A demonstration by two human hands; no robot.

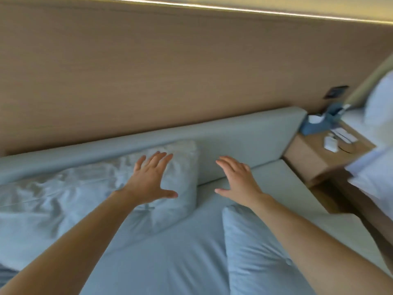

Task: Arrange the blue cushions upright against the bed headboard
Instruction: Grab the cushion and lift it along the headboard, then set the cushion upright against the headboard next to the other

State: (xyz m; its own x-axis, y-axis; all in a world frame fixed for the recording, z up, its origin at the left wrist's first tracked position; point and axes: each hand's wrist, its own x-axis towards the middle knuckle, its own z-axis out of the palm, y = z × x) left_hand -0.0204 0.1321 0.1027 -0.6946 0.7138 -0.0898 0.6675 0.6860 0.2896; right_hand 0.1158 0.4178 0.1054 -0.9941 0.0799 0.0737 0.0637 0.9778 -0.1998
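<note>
Blue cushion (255, 252): lies flat on the mattress (165, 262) under our right forearm, short of the headboard (244, 133). We judge it light, soft and floppy; best gripped at two opposite edges. Our left hand (148, 179) hovers over a crumpled pillow (85, 188); right hand (238, 182) likewise spread wide, both holding nothing.

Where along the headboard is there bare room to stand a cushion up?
The free stretch runs along the headboard between the white pillow and the nightstand, ahead of the right hand. Left of it, pillows crowd the headboard. The blue cushion lies under the right forearm.
</note>
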